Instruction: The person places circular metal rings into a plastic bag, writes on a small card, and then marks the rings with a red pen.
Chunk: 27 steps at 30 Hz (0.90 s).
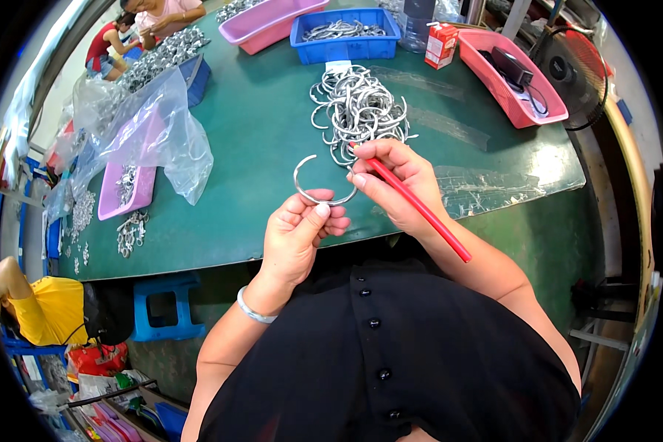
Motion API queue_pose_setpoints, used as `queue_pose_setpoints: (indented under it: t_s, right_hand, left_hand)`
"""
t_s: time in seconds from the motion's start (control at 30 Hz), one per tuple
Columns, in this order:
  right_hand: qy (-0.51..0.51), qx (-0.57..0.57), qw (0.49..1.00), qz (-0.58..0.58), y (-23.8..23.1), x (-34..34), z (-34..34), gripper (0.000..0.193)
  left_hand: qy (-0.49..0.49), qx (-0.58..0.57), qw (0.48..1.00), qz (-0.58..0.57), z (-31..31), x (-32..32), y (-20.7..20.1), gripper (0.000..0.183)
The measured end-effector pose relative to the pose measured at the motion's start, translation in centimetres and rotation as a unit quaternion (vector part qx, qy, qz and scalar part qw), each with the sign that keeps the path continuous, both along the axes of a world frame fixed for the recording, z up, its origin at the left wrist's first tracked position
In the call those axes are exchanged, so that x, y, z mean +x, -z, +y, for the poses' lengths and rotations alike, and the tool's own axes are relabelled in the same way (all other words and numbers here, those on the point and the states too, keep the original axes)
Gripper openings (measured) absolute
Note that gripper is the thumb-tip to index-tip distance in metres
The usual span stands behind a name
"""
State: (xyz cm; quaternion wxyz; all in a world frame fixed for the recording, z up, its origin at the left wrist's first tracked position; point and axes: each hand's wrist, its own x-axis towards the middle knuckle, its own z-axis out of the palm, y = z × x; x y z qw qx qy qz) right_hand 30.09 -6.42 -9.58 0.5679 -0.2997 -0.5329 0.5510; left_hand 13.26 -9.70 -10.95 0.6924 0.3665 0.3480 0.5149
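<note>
My left hand (293, 234) is closed, pinching the lower edge of an open, C-shaped silver bangle (297, 179) between thumb and fingers. The bangle's gap points up and away from me. In my right hand (405, 183) is a long, slim red stick (423, 208), slanting from the fingertips back over the wrist. Its far tip sits beside the bangle's right end, and my right thumb is close to that end; whether they touch I cannot tell. Just beyond my hands lies a heap of similar silver bangles (361, 107) on the green table (254, 125).
At the back stand a blue bin (346, 50) of bangles and a pink bin (265, 26). On the right are a small red carton (440, 46), a pink basket (512, 77) and a fan (567, 70). Plastic bags (173, 132) and small metal parts (131, 234) lie left, near other people.
</note>
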Motion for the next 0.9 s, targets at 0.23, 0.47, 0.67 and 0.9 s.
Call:
queue_pose_setpoints:
  t_s: [0.23,0.47,0.67,0.9]
  right_hand:
    - [-0.005,0.031,1.000,0.000,0.5,-0.4,0.1,0.026]
    - [0.019,0.024,0.999,-0.043,0.6,0.4,0.1,0.021]
    - [0.042,0.018,0.998,-0.039,0.7,1.6,0.2,0.020]
    - [0.067,0.031,0.997,-0.037,0.2,2.4,-0.1,0.020]
  left_hand:
    - [-0.004,0.007,1.000,-0.003,0.0,-0.2,0.4,0.014]
    - [-0.113,0.211,0.956,0.170,1.1,-3.5,-2.3,0.011]
    - [-0.296,0.404,0.697,0.513,5.3,-12.1,-9.2,0.008]
    - [-0.272,0.392,0.368,0.798,10.5,-20.1,-16.2,0.013]
